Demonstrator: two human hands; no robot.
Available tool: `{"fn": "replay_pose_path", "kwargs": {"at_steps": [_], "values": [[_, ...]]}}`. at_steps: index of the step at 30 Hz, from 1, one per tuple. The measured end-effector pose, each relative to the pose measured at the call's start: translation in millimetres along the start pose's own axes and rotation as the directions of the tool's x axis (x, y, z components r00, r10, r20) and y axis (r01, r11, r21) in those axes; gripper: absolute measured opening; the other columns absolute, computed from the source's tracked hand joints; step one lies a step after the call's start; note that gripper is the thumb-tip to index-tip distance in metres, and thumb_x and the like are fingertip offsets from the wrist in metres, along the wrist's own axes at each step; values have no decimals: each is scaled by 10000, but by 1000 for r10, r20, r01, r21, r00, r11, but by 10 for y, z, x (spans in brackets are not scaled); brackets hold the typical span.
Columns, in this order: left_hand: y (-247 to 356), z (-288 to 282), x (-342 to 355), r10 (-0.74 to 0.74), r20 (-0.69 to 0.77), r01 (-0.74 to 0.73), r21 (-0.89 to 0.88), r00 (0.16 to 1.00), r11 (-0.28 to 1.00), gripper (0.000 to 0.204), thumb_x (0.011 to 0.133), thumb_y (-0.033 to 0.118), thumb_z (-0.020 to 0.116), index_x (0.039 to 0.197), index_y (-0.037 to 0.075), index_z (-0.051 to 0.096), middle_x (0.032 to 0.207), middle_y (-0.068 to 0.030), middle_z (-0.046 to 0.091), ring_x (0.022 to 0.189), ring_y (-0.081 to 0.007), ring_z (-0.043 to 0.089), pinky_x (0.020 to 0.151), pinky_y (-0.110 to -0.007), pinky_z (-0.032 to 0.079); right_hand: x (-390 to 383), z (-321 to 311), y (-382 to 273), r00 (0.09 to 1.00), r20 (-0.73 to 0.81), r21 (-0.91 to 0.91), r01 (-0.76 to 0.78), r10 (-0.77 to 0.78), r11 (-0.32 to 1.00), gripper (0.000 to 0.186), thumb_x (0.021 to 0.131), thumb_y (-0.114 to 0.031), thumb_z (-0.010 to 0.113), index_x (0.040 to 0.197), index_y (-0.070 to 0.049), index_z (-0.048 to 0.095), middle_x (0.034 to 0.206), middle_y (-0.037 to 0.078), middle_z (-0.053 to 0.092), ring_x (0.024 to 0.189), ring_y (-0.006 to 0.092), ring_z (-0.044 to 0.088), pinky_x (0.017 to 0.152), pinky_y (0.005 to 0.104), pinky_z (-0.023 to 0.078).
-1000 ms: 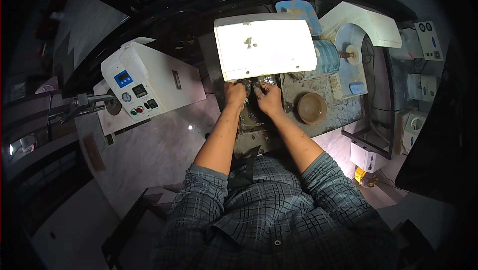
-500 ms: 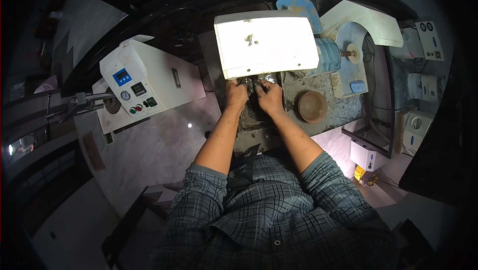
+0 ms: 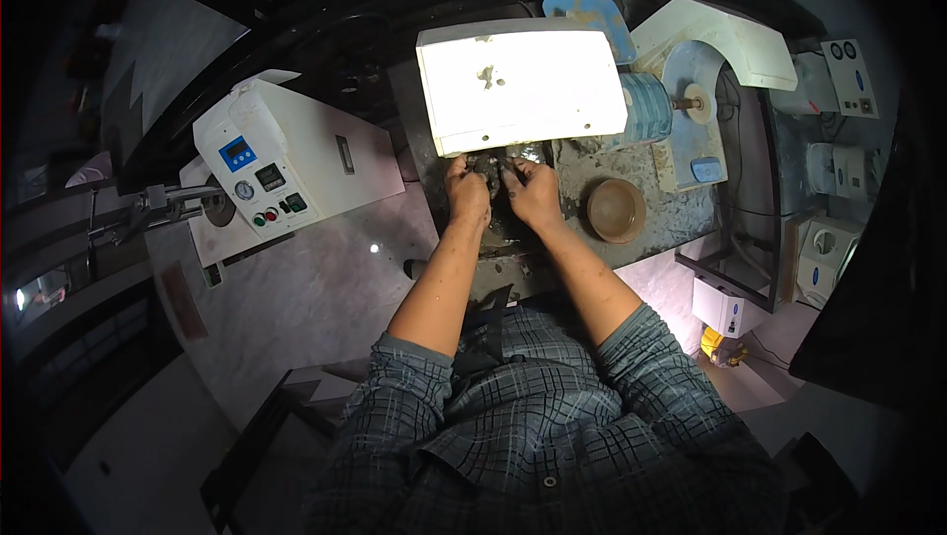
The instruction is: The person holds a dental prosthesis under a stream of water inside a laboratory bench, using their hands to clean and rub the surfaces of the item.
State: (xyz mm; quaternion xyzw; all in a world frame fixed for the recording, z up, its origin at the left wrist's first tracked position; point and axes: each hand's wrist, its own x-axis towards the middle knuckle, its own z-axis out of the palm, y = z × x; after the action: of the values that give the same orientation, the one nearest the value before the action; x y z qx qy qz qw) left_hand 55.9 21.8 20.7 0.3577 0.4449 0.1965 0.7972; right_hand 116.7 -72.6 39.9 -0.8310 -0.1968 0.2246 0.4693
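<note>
Head view: left hand (image 3: 468,195) and right hand (image 3: 536,192) unmoved over the last second, both clenched on a small dark workpiece (image 3: 496,168), probably stone, under the bright white rectangular lamp hood (image 3: 518,84). Steady hold suggests grinding ongoing. Round brown dish (image 3: 616,210) right, on grimy tabletop (image 3: 681,214).

A small dark piece (image 3: 498,168), wet-looking and grimy, sits pinched between both hands' fingertips just under the front edge of the bright white lamp hood. It is held low over the dirty grey table, close to the surface. Its shape is too small and shadowed to tell.
</note>
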Motion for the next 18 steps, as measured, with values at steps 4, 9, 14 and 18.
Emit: {"fn": "replay_pose_path", "kwargs": {"at_steps": [4,9,14,18], "values": [[48,13,-25,-18,-24,19,42,1000,999,351,714,-147,332,905,27,569,732,-38,585,559,-92,524,460,-225,413,23,-17,-42,999,24,28,-50,49,998,183,784,-69,625,930,28,678,839,232,661,812,321,674,745,352,501],[-40,14,-23,115,-8,-115,-32,993,993,339,708,-162,336,886,37,543,694,-19,552,506,-81,486,408,-225,370,17,3,-40,1000,-9,21,6,-6,1000,189,785,-70,626,936,32,677,870,242,658,843,320,673,757,351,501],[-145,-23,-41,93,17,-94,24,995,995,333,695,-178,354,882,39,524,705,-26,554,491,-86,486,394,-229,369,70,-57,62,999,42,-24,-15,16,1000,196,785,-66,629,949,29,677,874,239,659,845,321,672,753,351,500],[-219,-76,-12,155,5,-155,19,988,988,330,690,-176,353,866,47,521,700,-35,567,474,-77,481,380,-225,357,55,-49,21,998,67,62,-6,2,998,199,783,-63,630,952,32,675,866,239,659,838,325,673,754,354,499]]}}
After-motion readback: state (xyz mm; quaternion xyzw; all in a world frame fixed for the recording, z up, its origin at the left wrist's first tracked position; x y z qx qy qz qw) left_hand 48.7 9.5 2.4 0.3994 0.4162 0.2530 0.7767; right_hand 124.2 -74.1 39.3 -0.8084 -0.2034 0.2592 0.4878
